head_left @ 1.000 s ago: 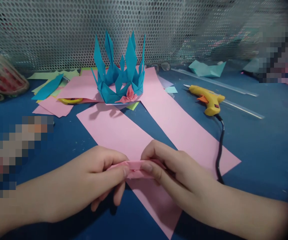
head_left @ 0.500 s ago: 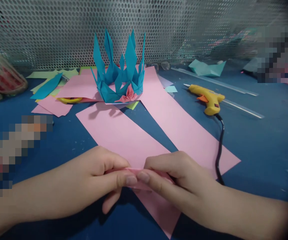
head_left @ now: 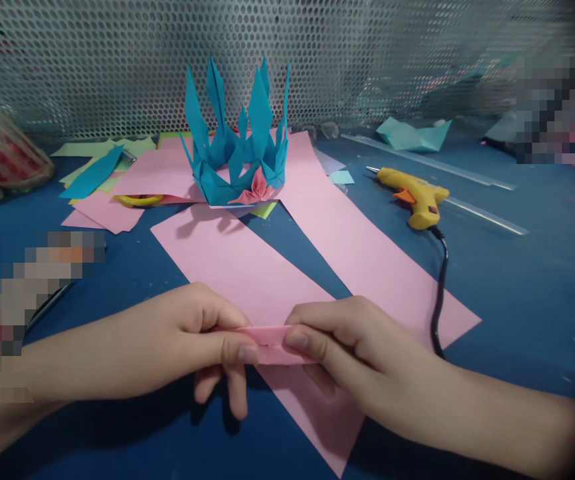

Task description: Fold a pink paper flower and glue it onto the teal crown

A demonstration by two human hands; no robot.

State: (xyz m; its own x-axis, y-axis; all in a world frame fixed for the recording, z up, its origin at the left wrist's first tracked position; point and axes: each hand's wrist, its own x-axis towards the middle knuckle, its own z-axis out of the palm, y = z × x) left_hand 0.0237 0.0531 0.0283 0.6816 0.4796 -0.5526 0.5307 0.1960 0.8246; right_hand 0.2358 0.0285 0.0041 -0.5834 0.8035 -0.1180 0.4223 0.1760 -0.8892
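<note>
A small folded piece of pink paper (head_left: 272, 345) is stretched between my two hands, with a thin crease line along its middle. My left hand (head_left: 207, 340) pinches its left end between thumb and index finger, the other fingers hanging below. At the right end, my right hand (head_left: 347, 353) grips it with the thumb on top. Beneath the hands lies a pink paper strip (head_left: 227, 260). Beyond it stands a blue folded-paper crown (head_left: 222, 180) with tall points and a pink paper flower (head_left: 257, 189) on its front.
A yellow glue gun (head_left: 412, 193) with a black cord lies right of a second pink strip (head_left: 367, 267). Clear glue sticks (head_left: 487, 217) are behind it. Loose coloured papers (head_left: 102, 203) and a plastic container (head_left: 7, 143) sit at left. A perforated metal panel (head_left: 142, 67) closes off the back.
My hands have drawn slightly apart and risen a little, so more of the folded pink paper shows flat between the thumbs. The crown and glue gun stay put.
</note>
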